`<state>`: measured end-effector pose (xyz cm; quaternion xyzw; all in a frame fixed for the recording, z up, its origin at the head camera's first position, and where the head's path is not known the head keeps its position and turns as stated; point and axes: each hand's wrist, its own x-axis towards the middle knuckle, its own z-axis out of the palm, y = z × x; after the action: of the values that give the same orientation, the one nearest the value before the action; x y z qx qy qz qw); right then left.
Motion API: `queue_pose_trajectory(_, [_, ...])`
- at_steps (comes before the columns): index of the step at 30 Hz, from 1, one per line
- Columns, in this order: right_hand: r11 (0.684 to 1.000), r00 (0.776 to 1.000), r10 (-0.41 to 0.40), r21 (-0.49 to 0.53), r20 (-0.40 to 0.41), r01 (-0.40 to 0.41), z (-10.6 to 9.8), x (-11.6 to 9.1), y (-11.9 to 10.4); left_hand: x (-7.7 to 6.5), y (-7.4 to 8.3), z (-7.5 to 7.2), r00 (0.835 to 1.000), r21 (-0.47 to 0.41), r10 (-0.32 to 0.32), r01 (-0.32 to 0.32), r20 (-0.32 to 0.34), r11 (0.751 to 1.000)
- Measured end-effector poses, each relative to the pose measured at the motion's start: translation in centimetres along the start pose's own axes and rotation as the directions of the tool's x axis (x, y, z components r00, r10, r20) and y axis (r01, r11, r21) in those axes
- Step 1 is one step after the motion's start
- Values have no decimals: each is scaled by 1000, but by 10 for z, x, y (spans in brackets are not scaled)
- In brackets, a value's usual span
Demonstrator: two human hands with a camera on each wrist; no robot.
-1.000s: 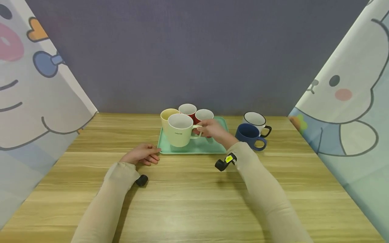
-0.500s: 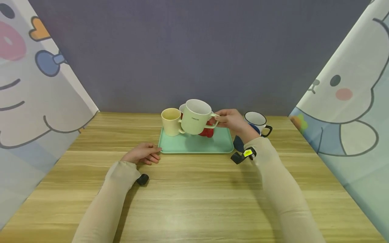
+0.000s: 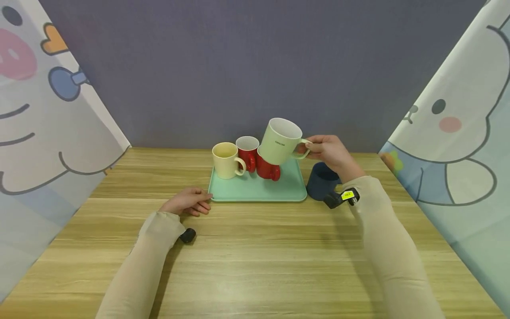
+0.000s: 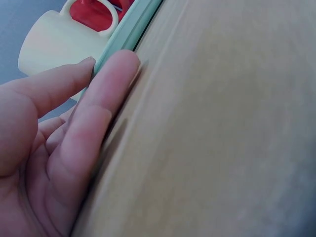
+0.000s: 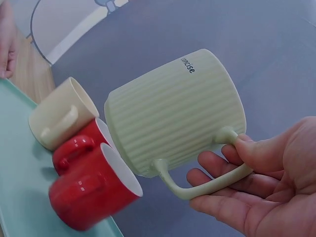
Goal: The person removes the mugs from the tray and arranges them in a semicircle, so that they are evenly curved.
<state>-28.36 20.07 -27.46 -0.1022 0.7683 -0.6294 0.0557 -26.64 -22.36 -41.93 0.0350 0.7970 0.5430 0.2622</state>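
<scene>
My right hand (image 3: 328, 150) grips a pale green ribbed mug (image 5: 173, 111) by its handle. The mug hangs tilted above the back right of a mint green tray (image 3: 259, 192). My left hand (image 3: 187, 202) is at the tray's front left corner, thumb on the rim and index finger against its outer side, as the left wrist view shows. On the tray stand a cream mug (image 3: 225, 161) and two red mugs, one at the back (image 3: 250, 155) and one in front (image 3: 268, 169). The held mug partly hides the front red one.
A dark blue mug (image 3: 320, 182) stands on the wooden table (image 3: 255, 257) just right of the tray, partly behind my right wrist. A grey wall (image 3: 255, 71) rises behind, with cartoon-printed panels on both sides.
My right hand has lifted the pale green mug up and to the right, tilting it. The cream and red mugs are uncovered; my right arm now hides the white black-rimmed mug. My left hand stays put.
</scene>
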Motion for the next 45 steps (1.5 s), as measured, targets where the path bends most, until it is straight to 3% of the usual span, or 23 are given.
queue_pose_trajectory(17, [1000, 998, 6, -30, -62, -7, -48, -17, -1, -2, 0, 4, 1000, -17, 0, 0, 9, 1000])
queue_pose_trajectory(27, [995, 994, 16, 101, -109, -5, -75, -21, 5, -6, -4, 3, 1000, -8, 1, -1, 5, 1000])
queue_pose_trajectory(33, [967, 989, 4, 252, -146, 34, -94, -26, 8, -4, -2, 3, 1000, 1, 4, -4, -2, 1000])
queue_pose_trajectory(39, [976, 973, 22, 214, -230, 29, -109, -33, 9, -1, 2, 2, 1000, 3, 6, -6, 4, 1000])
queue_pose_trajectory(45, [956, 958, 65, 292, -278, 20, -122, -39, 14, 1, 3, 1, 1000, 17, 3, -3, 1, 1000])
